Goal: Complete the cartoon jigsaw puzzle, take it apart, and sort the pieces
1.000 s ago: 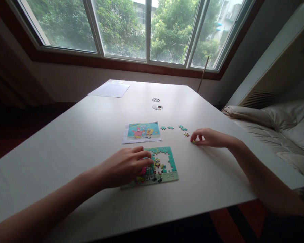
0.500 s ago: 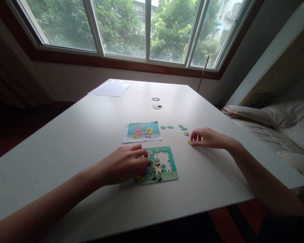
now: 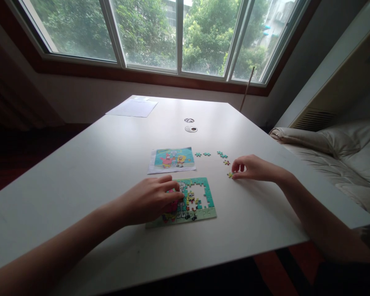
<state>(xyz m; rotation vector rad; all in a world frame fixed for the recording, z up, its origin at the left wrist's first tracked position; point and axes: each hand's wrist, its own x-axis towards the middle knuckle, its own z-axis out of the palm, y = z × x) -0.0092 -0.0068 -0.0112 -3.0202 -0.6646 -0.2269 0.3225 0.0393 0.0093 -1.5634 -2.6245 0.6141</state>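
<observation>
A cartoon jigsaw puzzle (image 3: 210, 201) lies in its frame on the white table, with a gap in its right half where white shows through. My left hand (image 3: 151, 198) rests over the puzzle's left side, fingers lying on it and covering part of the picture. To the right of the puzzle, my right hand (image 3: 249, 167) pinches a yellow-green puzzle piece (image 3: 230, 175) at the tabletop between thumb and fingertips. Just beyond that hand are a multicoloured loose piece (image 3: 226, 162) and a pair of teal pieces (image 3: 222, 154). Further left lie more teal pieces (image 3: 206, 154).
A printed reference picture (image 3: 172, 159) of the same characters lies behind the puzzle. Two round flat items (image 3: 191, 129) sit farther back, and white paper (image 3: 134, 108) lies at the far left corner. A cushioned seat (image 3: 323, 156) stands right of the table (image 3: 105, 164).
The yellow-green piece under my right fingertips has shifted slightly left and toward me. My left hand has stayed on the puzzle.
</observation>
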